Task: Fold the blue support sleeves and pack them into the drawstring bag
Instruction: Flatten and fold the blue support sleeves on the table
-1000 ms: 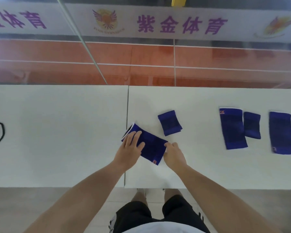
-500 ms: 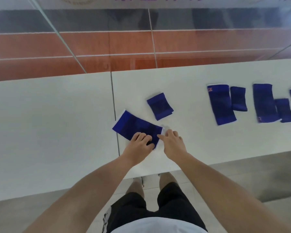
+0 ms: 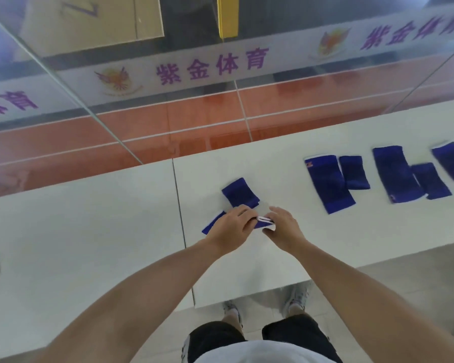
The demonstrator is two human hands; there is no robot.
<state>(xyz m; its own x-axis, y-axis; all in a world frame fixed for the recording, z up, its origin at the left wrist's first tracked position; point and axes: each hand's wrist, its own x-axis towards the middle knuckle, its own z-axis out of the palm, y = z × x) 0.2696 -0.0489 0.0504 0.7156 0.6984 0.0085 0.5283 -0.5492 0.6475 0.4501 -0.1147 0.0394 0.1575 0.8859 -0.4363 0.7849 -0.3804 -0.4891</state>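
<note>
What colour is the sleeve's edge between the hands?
White edge on blue sleeve; head view.

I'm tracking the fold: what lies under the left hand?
A blue sleeve: one end sticks out left of the left hand, its white-trimmed end shows by the right hand. Its middle is covered.

I count seven blue sleeves (image 3: pixel 328 183): one under the fingers (image 3: pixel 243 213), one just beyond them, five to their right.

Held sleeve (image 3: pixel 213 225) half-hidden (rightmost sleeve (image 3: pixel 453 165) cropped)
</note>
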